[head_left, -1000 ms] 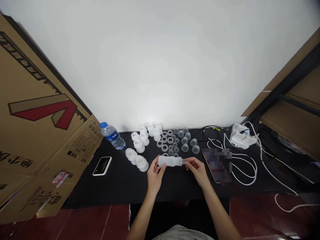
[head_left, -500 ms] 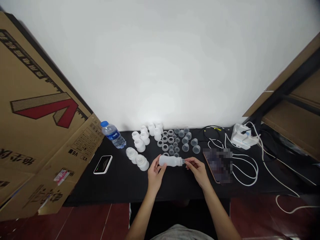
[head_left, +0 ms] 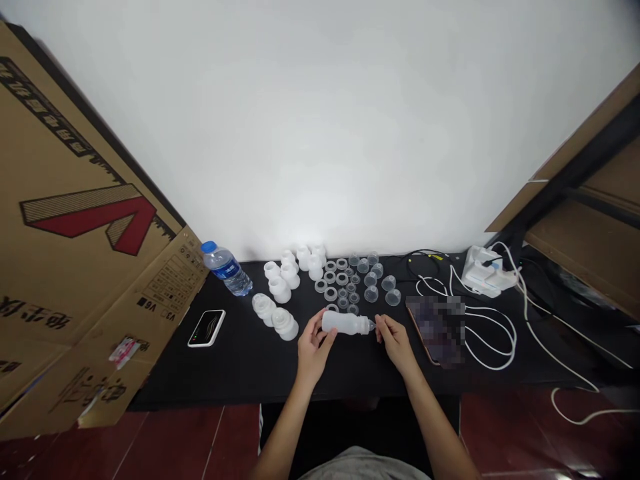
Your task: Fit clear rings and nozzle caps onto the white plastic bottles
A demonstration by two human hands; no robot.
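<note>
"Two hands on that white plastic bottle (head_left: 346, 323)?"

"Only one now. The left hand (head_left: 314, 350) wraps its body, fingers curled round, low over the black table (head_left: 165, 383), just in front of the clear rings (head_left: 330, 277). The right hand (head_left: 395, 343) has drawn back from the bottle's clear tip (head_left: 371, 326), its fingertips pinched together on nothing, just beside it."

"Has the bottle shifted?"

"Slightly rightward, with its tip now below the clear cups (head_left: 371, 279). So the left hand alone carries it, though I can't tell whether it touches the table."
</note>
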